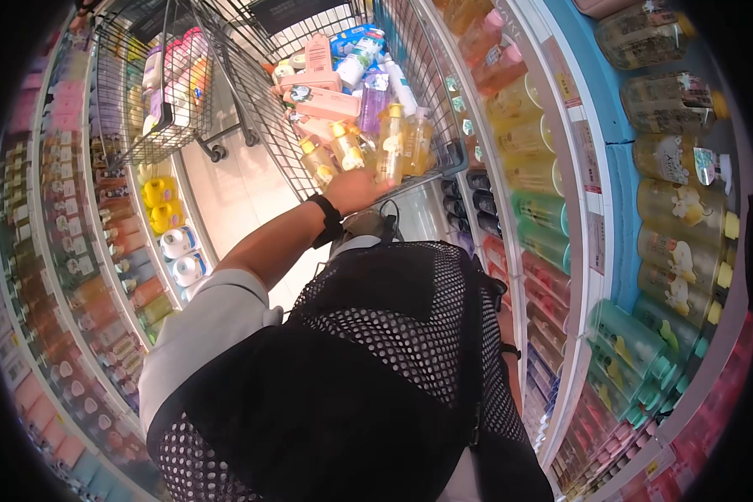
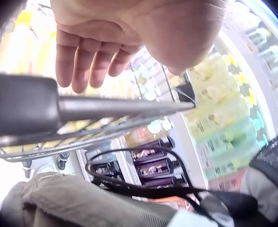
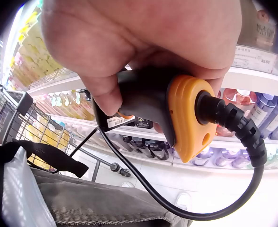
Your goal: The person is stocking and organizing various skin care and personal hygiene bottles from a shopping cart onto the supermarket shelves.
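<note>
In the head view my left hand (image 1: 356,191) reaches over the near rim of a wire cart (image 1: 268,138), beside bottles with yellow tops (image 1: 391,146). The left wrist view shows that hand (image 2: 139,30) palm out, fingers extended and loosely spread, above a grey bar (image 2: 124,107); no object shows in its grip. My right hand (image 3: 143,38) grips a black and orange handheld device (image 3: 191,118) with a coiled black cable, seen in the right wrist view. In the head view a bag hides most of the right arm.
Pink cartons (image 1: 322,103), a purple pack (image 1: 374,105) and white bottles lie in the cart. A second cart (image 1: 171,117) stands to its left. Shelves of bottles (image 1: 686,209) line both sides of the aisle. A black mesh bag (image 1: 376,293) hangs in front of the body.
</note>
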Motion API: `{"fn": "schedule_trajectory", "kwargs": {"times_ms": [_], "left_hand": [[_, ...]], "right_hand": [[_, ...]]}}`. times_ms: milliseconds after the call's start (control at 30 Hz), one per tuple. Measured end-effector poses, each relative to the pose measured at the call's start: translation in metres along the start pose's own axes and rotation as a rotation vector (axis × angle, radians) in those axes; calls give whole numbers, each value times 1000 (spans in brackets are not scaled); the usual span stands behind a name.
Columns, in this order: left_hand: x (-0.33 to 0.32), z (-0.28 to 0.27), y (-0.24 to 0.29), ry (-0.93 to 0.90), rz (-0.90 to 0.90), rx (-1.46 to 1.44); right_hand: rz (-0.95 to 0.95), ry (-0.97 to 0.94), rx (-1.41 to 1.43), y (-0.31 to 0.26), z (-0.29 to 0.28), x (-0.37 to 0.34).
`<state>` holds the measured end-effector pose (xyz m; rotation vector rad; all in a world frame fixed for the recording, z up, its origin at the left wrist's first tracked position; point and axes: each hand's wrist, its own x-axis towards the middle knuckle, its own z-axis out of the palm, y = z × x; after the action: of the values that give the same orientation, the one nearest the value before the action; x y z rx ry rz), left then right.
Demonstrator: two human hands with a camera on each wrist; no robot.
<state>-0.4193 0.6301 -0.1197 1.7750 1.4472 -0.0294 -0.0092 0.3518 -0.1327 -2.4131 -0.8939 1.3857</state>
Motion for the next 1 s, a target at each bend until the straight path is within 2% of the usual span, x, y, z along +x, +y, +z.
{"fn": "schedule_trajectory", "kwargs": {"times_ms": [33,100,133,167,200,233,300,333,367,433,533,633,700,800,1000], "left_hand": [[10,0,-15,126,-72,-136],[41,11,-63,360,-120,-169],[51,7,-76,346,-117,-167],[60,3,-85,360,-222,-115],[71,0,-95,376,-324,-62],[82,0,-104,364,-316,-58],[105,13,-128,163,-457,-67],[118,25,-144,177,-466,-87],[120,22,-139,163,-456,-81],[119,9,-121,-34,-602,-517],[120,6,-114,-39,-621,-527],[117,3,-113,-9,-562,-485],[116,1,-110,14,-557,-473],[108,-3,-104,48,-544,-480],[81,-26,-81,205,-367,-544]], "right_hand": [[5,25,-45,-3,2,-1],[31,49,-85,10,8,0],[127,27,86,38,14,11],[224,7,258,54,19,14],[290,-32,263,30,14,1],[302,-25,270,3,12,-11],[238,35,-78,-32,11,-33],[152,55,-159,-37,12,-42],[167,62,-151,-39,15,-47],[221,82,-116,-34,19,-51],[239,102,-70,-33,28,-61],[243,122,-39,-48,32,-72],[321,102,68,-53,34,-76],[294,128,88,-46,39,-77],[269,104,117,-24,41,-69]]}}
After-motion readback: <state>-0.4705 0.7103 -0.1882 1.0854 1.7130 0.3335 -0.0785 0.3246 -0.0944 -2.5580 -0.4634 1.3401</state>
